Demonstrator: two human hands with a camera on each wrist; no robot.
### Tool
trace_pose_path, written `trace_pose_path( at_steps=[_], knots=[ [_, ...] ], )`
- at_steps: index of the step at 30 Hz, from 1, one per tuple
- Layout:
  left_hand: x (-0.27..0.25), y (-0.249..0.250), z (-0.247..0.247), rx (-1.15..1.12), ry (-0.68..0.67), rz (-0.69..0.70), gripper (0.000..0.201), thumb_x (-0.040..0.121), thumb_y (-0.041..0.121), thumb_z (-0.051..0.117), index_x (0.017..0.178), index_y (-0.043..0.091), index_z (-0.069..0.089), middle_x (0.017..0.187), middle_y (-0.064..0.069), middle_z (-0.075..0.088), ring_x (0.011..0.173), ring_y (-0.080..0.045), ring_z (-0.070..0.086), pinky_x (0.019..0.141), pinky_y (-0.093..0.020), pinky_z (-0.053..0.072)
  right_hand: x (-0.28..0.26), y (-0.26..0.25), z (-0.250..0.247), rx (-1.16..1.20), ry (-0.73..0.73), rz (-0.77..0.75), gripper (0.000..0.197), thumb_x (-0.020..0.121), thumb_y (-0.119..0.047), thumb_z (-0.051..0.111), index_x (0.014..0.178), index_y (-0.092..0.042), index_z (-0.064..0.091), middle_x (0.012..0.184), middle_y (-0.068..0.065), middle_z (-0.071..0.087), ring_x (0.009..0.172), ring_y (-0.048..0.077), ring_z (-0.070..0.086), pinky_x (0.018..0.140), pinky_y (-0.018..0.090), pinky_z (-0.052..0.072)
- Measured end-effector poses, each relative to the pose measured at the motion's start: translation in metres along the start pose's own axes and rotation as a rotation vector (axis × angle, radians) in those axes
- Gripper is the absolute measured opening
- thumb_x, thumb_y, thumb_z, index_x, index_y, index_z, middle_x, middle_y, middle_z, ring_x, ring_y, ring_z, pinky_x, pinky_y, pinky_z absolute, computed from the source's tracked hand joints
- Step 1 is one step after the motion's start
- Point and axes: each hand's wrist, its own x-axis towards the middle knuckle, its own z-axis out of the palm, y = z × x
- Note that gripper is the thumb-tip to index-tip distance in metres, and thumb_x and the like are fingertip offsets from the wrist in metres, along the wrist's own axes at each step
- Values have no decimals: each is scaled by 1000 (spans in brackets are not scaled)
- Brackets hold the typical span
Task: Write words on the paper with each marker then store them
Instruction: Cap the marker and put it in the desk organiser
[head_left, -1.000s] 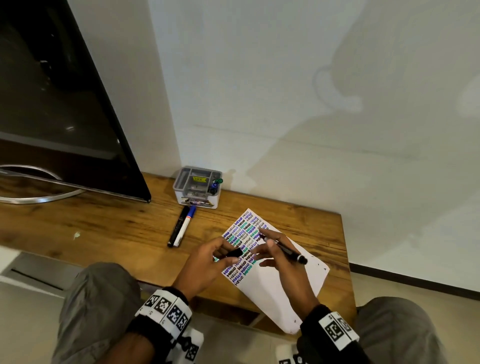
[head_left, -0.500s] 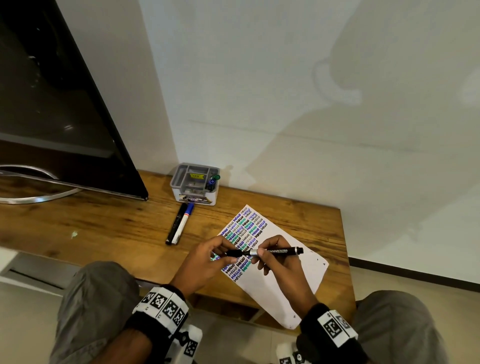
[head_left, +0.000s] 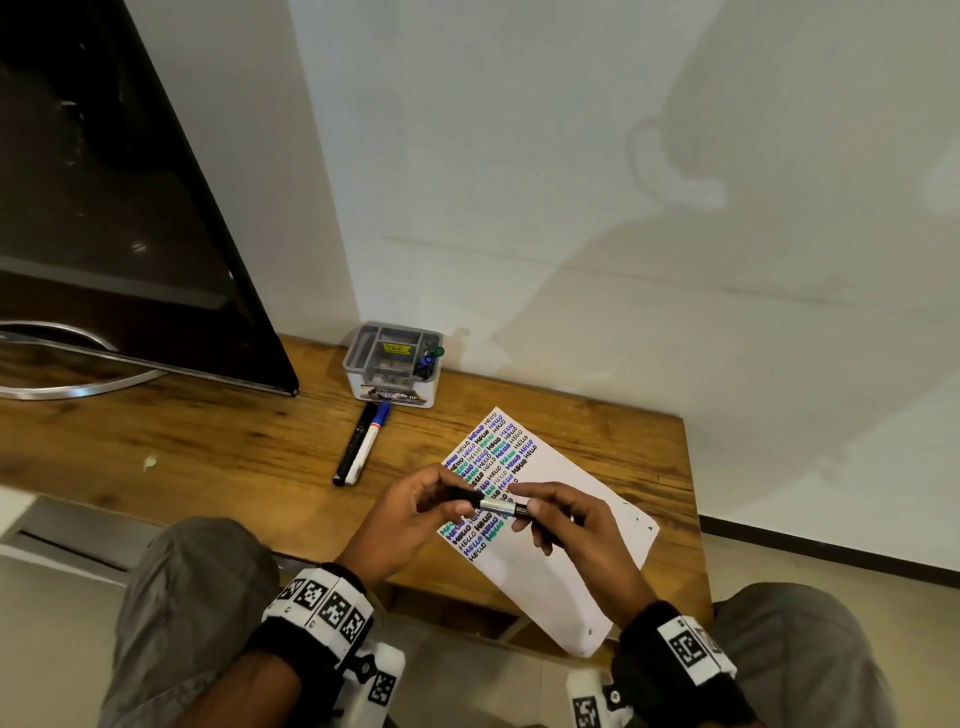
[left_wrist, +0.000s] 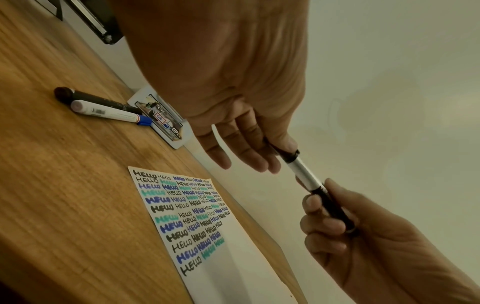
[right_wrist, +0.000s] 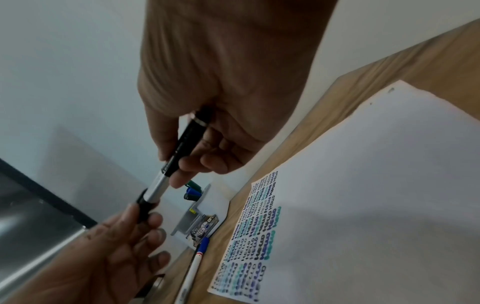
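A black and silver marker (head_left: 501, 506) lies level above the white paper (head_left: 561, 587), held between both hands. My left hand (head_left: 447, 501) pinches the black cap (left_wrist: 288, 155) at its left end. Round the black barrel (right_wrist: 185, 139) curl the fingers of my right hand (head_left: 530, 512). The cap sits against the silver section (right_wrist: 157, 185). Rows of HELLO in black, blue and teal fill the paper's far half (left_wrist: 187, 209). Two more markers rest on the wooden table (head_left: 208, 447): a black one (head_left: 356, 441) and a white one with a blue cap (head_left: 371, 439).
A grey organiser box (head_left: 363, 364) stands at the wall with green and blue capped markers (head_left: 431, 358) in its right corner. A large dark screen (head_left: 130, 208) on a metal stand fills the left. The paper overhangs the table's front edge (head_left: 582, 647).
The right hand lifted the marker off the paper and turned it level. The left hand brought the cap to its tip, and the cap now sits on the marker.
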Motion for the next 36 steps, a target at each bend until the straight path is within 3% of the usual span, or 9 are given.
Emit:
trace_pose_path(
  at_steps=[4, 9, 14, 20, 24, 27, 31, 33, 36],
  knots=[
    [1, -1, 3, -44, 1, -15, 15, 87, 6, 71, 101, 7, 68, 97, -18, 73, 90, -34, 71, 84, -49, 59, 2, 8, 1, -195, -13, -53, 13, 92, -15, 74, 104, -17, 77, 102, -6, 78, 98, 9, 72, 78, 21, 58],
    [0, 2, 0, -21, -10, -49, 12, 87, -5, 67, 97, 2, 66, 86, -12, 74, 75, -24, 70, 70, -34, 58, 4, 12, 11, -263, -33, -51, 9, 95, -20, 70, 100, -20, 77, 96, -7, 77, 104, 9, 70, 86, 24, 59],
    [-1, 3, -4, 11, -41, -70, 13, 87, -7, 67, 95, 3, 66, 89, -13, 74, 75, -23, 70, 69, -30, 57, 5, 10, 15, -160, -103, 80, 21, 100, -20, 62, 100, -5, 77, 67, -8, 65, 59, 1, 53, 53, 12, 39],
    [0, 9, -7, 44, -52, -45, 10, 89, -2, 67, 97, 4, 66, 89, -10, 74, 77, -21, 70, 71, -28, 56, 11, 8, 14, 41, -215, 282, 25, 103, -26, 58, 103, -9, 75, 71, 5, 53, 53, 8, 31, 50, 19, 26],
    [5, 15, -16, 96, 30, -9, 13, 90, 3, 68, 100, 10, 68, 96, -10, 73, 89, -27, 70, 81, -35, 59, 28, -8, 21, -163, -226, 209, 25, 102, -33, 58, 98, -11, 69, 75, -3, 66, 58, 8, 51, 55, 19, 40],
    [14, 16, -24, 125, 159, 6, 22, 90, 6, 70, 107, 19, 66, 96, -4, 74, 90, -17, 70, 81, -27, 57, 53, -22, 24, -512, -253, 97, 17, 96, -36, 67, 91, -20, 68, 89, -11, 67, 76, 4, 64, 64, 15, 47],
    [23, -2, -46, 464, 261, 55, 26, 92, 27, 68, 117, 32, 60, 107, 15, 66, 98, 3, 61, 79, -13, 48, 87, -36, 24, -648, -208, 6, 14, 90, -35, 76, 86, -28, 63, 74, -8, 57, 62, 4, 52, 60, 27, 41],
    [26, -15, -55, 725, 207, 98, 27, 94, 29, 64, 120, 33, 59, 118, 16, 60, 109, 2, 55, 91, -25, 49, 103, -45, 26, -603, -170, -16, 11, 92, -27, 72, 93, -26, 61, 74, -4, 66, 62, 7, 61, 60, 33, 49],
    [30, -28, -56, 1100, 46, 18, 37, 95, 37, 57, 132, 36, 50, 137, 14, 48, 132, -10, 40, 108, -39, 33, 125, -66, 36, -549, -152, -107, 11, 92, -16, 67, 96, -24, 61, 83, 5, 73, 70, 13, 66, 66, 35, 56]
  ],
)
